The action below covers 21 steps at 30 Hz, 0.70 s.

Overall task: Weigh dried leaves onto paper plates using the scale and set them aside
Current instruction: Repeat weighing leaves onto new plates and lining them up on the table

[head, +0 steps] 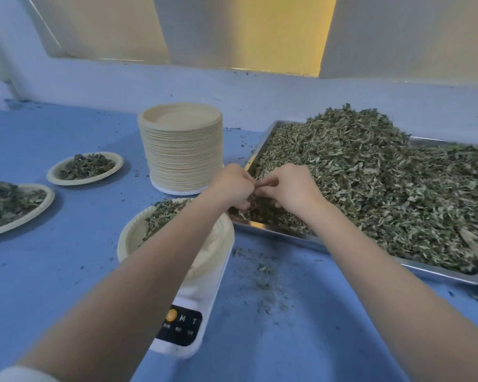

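A big heap of dried leaves [370, 183] fills a steel tray [287, 234] on the right. My left hand [229, 186] and my right hand [284, 188] meet at the tray's near left corner, fingers pinched on a clump of dried leaves. Below my left forearm a white scale [188, 323] carries a paper plate [130, 238] with some leaves on it. Two filled plates stand at the left, one [84, 168] farther back and one [14, 208] at the frame's edge.
A tall stack of empty paper plates [181, 147] stands behind the scale. Leaf crumbs [268, 285] lie scattered on the blue table in front of the tray. A pale wall ledge runs along the back.
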Available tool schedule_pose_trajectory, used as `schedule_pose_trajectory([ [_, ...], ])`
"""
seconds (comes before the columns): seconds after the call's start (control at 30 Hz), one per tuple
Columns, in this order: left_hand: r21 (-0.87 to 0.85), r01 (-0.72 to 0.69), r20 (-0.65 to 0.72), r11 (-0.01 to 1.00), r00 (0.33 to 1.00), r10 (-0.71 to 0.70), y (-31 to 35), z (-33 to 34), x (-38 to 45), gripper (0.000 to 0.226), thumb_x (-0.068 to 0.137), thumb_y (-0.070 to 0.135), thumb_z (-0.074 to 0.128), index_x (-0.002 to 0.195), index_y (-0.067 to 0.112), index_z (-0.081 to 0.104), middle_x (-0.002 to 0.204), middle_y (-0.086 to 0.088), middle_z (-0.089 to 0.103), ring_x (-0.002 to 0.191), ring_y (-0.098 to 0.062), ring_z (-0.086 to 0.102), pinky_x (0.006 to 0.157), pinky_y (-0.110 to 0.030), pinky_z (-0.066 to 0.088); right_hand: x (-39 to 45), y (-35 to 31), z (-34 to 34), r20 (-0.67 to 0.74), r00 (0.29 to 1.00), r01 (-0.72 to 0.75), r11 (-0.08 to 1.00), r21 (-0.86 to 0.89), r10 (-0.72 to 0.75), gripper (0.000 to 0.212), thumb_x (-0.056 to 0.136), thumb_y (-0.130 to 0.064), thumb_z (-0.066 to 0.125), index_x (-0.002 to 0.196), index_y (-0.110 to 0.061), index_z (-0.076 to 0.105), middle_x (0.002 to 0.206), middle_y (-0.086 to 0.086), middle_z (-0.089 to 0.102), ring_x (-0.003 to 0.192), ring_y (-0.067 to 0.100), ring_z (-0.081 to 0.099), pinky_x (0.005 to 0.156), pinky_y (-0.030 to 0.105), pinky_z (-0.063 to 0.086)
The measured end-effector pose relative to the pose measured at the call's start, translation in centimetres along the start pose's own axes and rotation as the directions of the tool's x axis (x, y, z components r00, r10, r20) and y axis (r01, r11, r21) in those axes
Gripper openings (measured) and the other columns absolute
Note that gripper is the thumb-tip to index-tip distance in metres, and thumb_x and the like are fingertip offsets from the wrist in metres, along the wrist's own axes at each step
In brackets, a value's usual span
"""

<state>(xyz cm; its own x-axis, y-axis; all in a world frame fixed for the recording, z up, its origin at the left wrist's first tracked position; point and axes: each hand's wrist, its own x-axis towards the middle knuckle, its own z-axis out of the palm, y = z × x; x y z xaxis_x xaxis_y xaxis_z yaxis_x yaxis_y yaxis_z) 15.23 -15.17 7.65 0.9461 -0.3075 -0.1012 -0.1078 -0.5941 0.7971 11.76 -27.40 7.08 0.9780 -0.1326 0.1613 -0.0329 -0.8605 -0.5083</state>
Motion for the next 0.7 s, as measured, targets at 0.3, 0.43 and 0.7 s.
schedule_pose_trajectory([
  [0.3, -0.116, -0.083, -0.097, 0.990, 0.993, 0.072, 1.1, -3.7, -2.2, 0.021, 0.089, 0.001, 0.053, 0.074, 0.013, 0.062, 0.061, -0.009, 0.066, 0.067, -0.024, 0.070, 0.074, -0.030, 0.058, -1.4, -3.7, -2.9, -0.078, 0.996, 0.056, 0.971, 0.230, -0.038, 0.005, 0.085, -0.014, 0.070, 0.088, -0.013, 0.074, 0.037, -0.016, 0.053, 0.037, -0.007, 0.053, 0.042, 0.003, 0.036],
  [0.43, -0.080, -0.095, -0.146, 0.992, 0.986, 0.083, 0.0, -7.6, -4.6, 0.020, 0.088, -0.001, 0.050, 0.074, 0.009, 0.060, 0.073, -0.016, 0.066, 0.073, -0.030, 0.069, 0.086, -0.040, 0.055, -1.8, -7.5, -2.5, -0.033, 0.990, 0.141, 0.967, 0.210, -0.137, 0.005, 0.083, -0.015, 0.071, 0.082, -0.012, 0.074, 0.038, -0.016, 0.055, 0.038, -0.008, 0.053, 0.043, 0.004, 0.038],
  [0.7, 0.152, 0.003, -0.021, 0.988, 1.000, 0.000, -2.6, -11.8, -8.5, 0.016, 0.089, 0.003, 0.052, 0.096, -0.001, 0.066, 0.085, -0.011, 0.071, 0.062, -0.030, 0.069, 0.054, -0.030, 0.059, -2.5, -11.0, 0.0, 0.209, 0.958, 0.215, 0.973, -0.078, -0.195, 0.027, 0.073, -0.048, 0.076, 0.085, -0.024, 0.077, 0.079, 0.000, 0.073, 0.056, 0.008, 0.061, 0.066, 0.028, 0.053],
])
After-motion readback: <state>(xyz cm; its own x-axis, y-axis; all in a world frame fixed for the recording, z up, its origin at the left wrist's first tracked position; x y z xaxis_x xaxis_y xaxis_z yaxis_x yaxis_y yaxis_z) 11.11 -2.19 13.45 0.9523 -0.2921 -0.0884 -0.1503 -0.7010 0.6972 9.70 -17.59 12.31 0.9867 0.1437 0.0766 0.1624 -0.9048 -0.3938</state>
